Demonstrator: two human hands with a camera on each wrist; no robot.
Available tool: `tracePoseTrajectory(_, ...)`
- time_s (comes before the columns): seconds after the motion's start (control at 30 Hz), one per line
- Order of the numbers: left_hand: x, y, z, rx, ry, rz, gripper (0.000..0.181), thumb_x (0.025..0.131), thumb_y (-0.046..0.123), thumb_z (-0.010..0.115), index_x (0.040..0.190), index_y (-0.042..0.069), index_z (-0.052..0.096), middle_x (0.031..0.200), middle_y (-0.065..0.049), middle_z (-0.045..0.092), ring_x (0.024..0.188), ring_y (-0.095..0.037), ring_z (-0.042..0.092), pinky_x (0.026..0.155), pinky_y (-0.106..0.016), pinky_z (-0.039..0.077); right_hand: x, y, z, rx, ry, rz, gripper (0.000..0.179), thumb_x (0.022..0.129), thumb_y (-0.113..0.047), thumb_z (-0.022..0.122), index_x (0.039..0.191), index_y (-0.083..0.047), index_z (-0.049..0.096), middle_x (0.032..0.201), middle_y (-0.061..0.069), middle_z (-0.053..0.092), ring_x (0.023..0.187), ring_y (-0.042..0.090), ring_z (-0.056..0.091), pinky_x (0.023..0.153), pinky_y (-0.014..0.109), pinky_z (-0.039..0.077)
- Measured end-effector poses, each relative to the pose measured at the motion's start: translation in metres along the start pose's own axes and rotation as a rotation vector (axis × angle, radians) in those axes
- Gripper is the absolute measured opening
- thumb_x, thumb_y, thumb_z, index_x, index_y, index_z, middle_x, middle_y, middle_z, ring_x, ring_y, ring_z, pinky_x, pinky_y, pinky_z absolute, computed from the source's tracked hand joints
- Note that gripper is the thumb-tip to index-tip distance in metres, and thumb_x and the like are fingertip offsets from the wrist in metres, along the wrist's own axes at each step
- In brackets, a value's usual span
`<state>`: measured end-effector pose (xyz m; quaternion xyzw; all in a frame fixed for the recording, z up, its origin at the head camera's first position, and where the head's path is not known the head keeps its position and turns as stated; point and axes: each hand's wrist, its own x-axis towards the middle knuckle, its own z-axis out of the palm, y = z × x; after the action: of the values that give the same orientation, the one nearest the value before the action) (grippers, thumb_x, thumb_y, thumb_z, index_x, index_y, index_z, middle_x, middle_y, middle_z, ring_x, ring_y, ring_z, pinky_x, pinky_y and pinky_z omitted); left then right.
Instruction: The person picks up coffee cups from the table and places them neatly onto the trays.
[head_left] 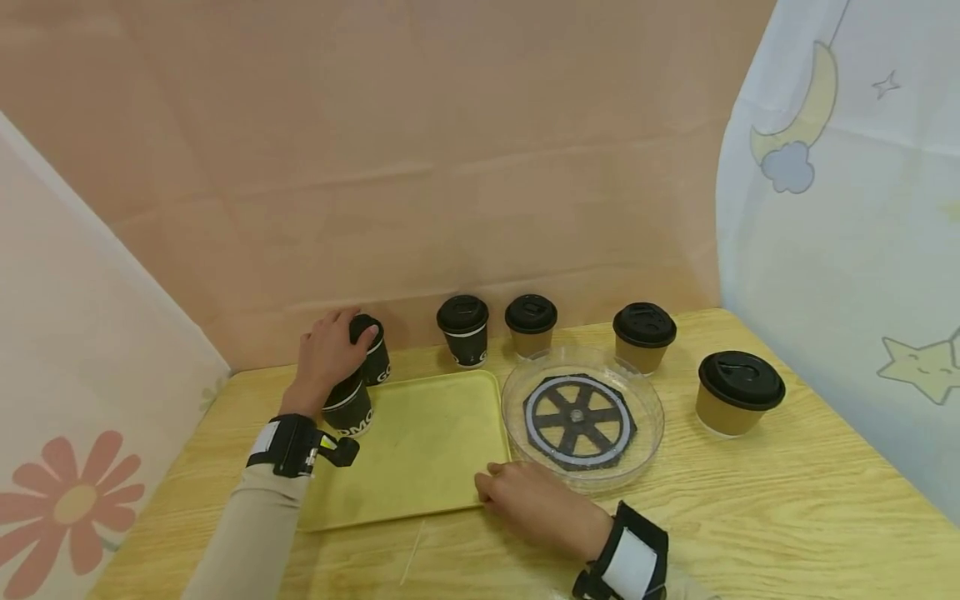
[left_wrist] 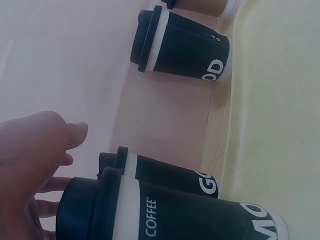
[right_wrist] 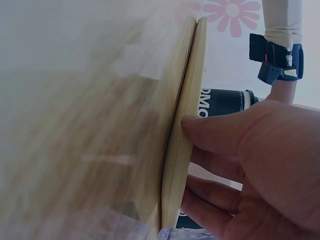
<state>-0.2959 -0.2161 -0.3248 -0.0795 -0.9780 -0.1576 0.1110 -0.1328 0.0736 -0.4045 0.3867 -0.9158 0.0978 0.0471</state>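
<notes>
My left hand (head_left: 327, 360) reaches over the near black coffee cup (head_left: 351, 414), which stands at the tray's back left corner. Its thumb and fingers are around the lid of a second black cup (head_left: 377, 364) just behind. In the left wrist view, the thumb stands away from the lids, and other fingers pass behind the near cup's lid (left_wrist: 82, 210). My right hand (head_left: 536, 504) is at the front right corner of the yellow tray (head_left: 420, 450). In the right wrist view, its thumb and curled fingers grip the tray's edge (right_wrist: 181, 145).
Behind the tray stand another black cup (head_left: 463, 333) and a small brown lidded cup (head_left: 531, 327). A clear round dish (head_left: 651, 442) with a dark wheel-shaped base sits right of the tray. Farther right are a brown cup (head_left: 643, 337) and a wide brown lidded bowl (head_left: 735, 396).
</notes>
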Motion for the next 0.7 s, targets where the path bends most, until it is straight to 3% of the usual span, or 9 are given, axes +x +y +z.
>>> tracePoseTrajectory(0.33, 0.01, -0.005, 0.003, -0.024, -0.062, -0.042, 0.058, 0.099, 0.038, 0.05, 0.149, 0.011, 0.038, 0.156, -0.025, 0.027, 0.139, -0.052, 0.027, 0.103, -0.075, 0.027, 0.001, -0.002, 0.006, -0.034, 0.016, -0.004, 0.013, 0.093, -0.019, 0.064, 0.081, -0.022, 0.059, 0.075, -0.01, 0.058, 0.061, 0.002, 0.054, 0.05, 0.017, 0.035)
tracePoseTrajectory(0.7, 0.014, -0.012, 0.014, -0.025, -0.143, -0.067, 0.072, 0.096, 0.048, 0.051, 0.153, 0.011, 0.029, 0.155, -0.027, 0.028, 0.132, -0.054, 0.037, 0.102, -0.068, 0.037, 0.0, -0.002, 0.004, -0.062, 0.017, 0.011, 0.013, 0.092, -0.02, 0.065, 0.081, -0.023, 0.059, 0.074, -0.009, 0.058, 0.061, 0.002, 0.054, 0.05, 0.018, 0.037)
